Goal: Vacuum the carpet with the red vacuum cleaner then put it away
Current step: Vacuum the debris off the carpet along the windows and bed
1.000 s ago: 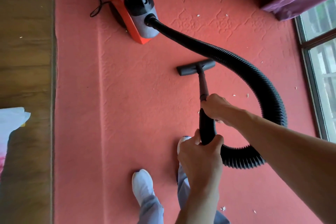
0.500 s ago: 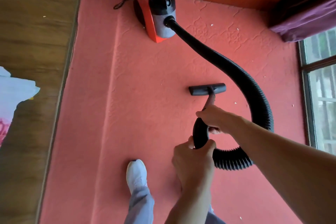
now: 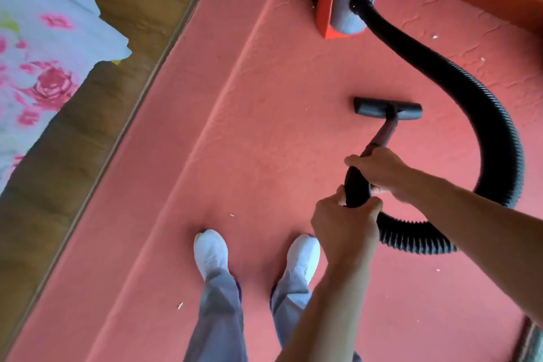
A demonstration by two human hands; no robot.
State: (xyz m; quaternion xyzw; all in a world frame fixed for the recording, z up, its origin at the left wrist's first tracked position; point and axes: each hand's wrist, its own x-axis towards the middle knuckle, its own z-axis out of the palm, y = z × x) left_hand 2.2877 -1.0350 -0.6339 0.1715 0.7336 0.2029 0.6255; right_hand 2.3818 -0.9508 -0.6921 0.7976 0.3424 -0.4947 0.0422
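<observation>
Vacuum wand (image 3: 384, 133) gripped by left hand (image 3: 344, 228), right hand (image 3: 379, 171).

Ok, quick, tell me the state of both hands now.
Left hand: closed, gripping the vacuum's black handle at its near end.
Right hand: closed, gripping the same handle further along, by the wand.

No writing could be read.

The body of the red vacuum cleaner (image 3: 346, 0), at the upper middle of the frame, was blurred, and no brand, label or number could be made out on it. The flowered cloth (image 3: 44, 53) at the upper left carried only a printed pattern of pink roses, with no letters.
</observation>
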